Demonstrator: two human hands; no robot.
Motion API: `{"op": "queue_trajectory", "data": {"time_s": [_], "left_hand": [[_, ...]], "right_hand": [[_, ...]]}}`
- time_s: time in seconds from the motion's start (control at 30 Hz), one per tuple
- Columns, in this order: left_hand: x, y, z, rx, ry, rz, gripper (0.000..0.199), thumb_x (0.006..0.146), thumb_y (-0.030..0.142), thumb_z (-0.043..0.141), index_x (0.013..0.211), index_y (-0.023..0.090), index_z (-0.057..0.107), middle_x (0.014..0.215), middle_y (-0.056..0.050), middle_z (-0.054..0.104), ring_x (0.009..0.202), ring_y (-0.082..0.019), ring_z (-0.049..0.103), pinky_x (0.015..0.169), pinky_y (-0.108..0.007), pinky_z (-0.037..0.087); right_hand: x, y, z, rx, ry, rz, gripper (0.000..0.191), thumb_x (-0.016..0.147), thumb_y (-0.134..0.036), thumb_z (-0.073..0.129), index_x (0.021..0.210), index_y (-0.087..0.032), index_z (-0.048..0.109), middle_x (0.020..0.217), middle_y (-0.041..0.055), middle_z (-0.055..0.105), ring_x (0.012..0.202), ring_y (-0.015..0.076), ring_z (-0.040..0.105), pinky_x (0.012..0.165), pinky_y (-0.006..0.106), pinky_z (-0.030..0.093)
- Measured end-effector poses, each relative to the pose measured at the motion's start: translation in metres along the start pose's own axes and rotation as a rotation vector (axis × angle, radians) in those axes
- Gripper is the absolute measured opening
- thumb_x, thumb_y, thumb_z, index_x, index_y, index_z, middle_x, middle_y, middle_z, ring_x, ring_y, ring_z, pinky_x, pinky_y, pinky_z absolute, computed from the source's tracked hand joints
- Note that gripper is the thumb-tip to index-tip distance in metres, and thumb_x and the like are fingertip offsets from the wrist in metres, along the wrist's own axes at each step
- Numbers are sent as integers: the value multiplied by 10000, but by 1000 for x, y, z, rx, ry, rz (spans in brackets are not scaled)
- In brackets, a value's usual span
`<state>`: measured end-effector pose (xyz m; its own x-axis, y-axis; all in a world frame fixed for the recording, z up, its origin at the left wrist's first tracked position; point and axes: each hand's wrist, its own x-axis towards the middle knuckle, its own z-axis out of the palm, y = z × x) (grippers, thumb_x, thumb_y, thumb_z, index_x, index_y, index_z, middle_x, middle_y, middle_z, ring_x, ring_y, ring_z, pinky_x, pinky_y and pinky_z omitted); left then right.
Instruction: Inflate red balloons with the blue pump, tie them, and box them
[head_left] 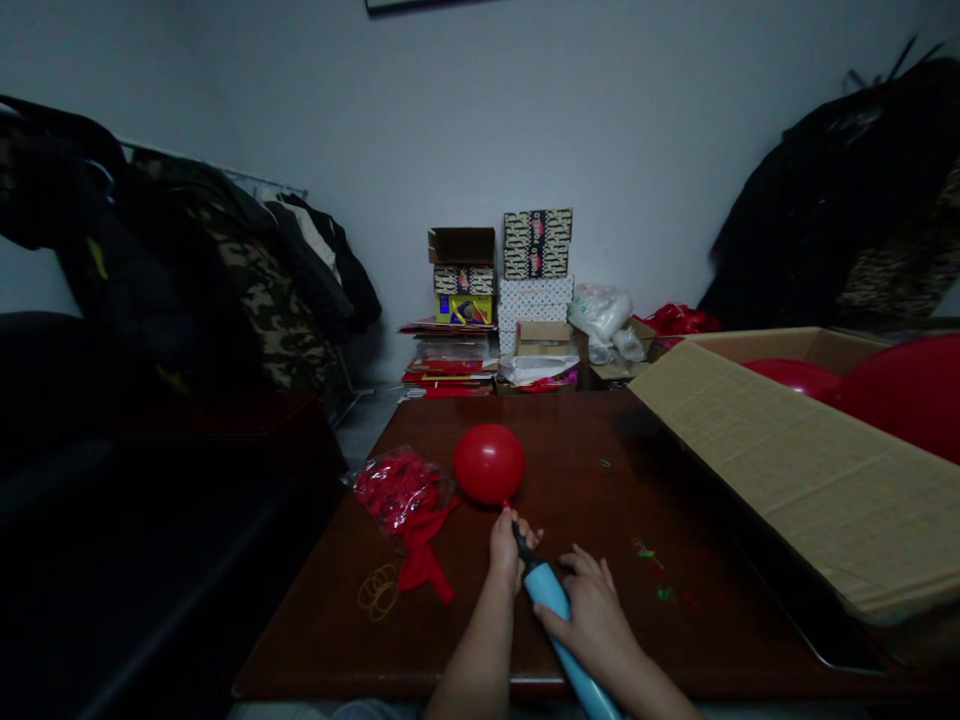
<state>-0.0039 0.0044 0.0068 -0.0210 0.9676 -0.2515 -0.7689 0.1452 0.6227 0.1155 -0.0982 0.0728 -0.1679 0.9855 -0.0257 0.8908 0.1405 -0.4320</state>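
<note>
A round red balloon (489, 464), partly inflated, stands over the dark table with its neck toward me. My left hand (511, 545) is closed around the balloon's neck where it fits on the black nozzle of a hand balloon pump (551, 592). The pump's light-blue barrel slants down toward the bottom edge of the view. My right hand (596, 612) lies against the right side of the barrel, its fingers spread and its thumb across the pump. Left of the balloon are a clear bag of red balloons (397, 487) and loose uninflated red balloons (422, 555).
Yellowish rubber bands (379, 592) lie at the table's left front. Small coloured bits (649, 553) are scattered at right. A large cardboard box (810, 470) with inflated red balloons (911, 395) flanks the table's right side. Stacked boxes (537, 245) stand behind; a dark sofa (172, 540) is left.
</note>
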Motion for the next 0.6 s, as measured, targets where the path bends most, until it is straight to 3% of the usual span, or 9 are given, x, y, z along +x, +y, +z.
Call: {"op": "queue_trajectory", "data": {"time_s": [0.17, 0.43, 0.6], "left_hand": [[2, -1, 0, 14, -21, 11, 380, 703, 504, 609, 666, 205, 378, 428, 94, 415, 339, -68, 363, 641, -335, 458], [0, -7, -2, 51, -2, 78, 383, 706, 512, 602, 659, 201, 384, 429, 91, 416, 331, -65, 356, 631, -343, 459], [-1, -4, -1, 45, 2, 65, 356, 729, 481, 585, 653, 202, 377, 424, 90, 417, 332, -69, 360, 649, -357, 463]], "right_hand": [[5, 1, 7, 6, -11, 25, 451, 728, -496, 492, 943, -135, 656, 1254, 120, 508, 1279, 319, 294, 1066, 488, 108], [-25, 6, 3, -51, -30, 3, 459, 741, -488, 487, 985, -129, 638, 1204, 134, 540, 1283, 313, 302, 1085, 479, 89], [-60, 46, 4, -58, -186, -19, 445, 664, -479, 583, 961, -156, 653, 1229, 142, 539, 1288, 358, 284, 1069, 539, 117]]}}
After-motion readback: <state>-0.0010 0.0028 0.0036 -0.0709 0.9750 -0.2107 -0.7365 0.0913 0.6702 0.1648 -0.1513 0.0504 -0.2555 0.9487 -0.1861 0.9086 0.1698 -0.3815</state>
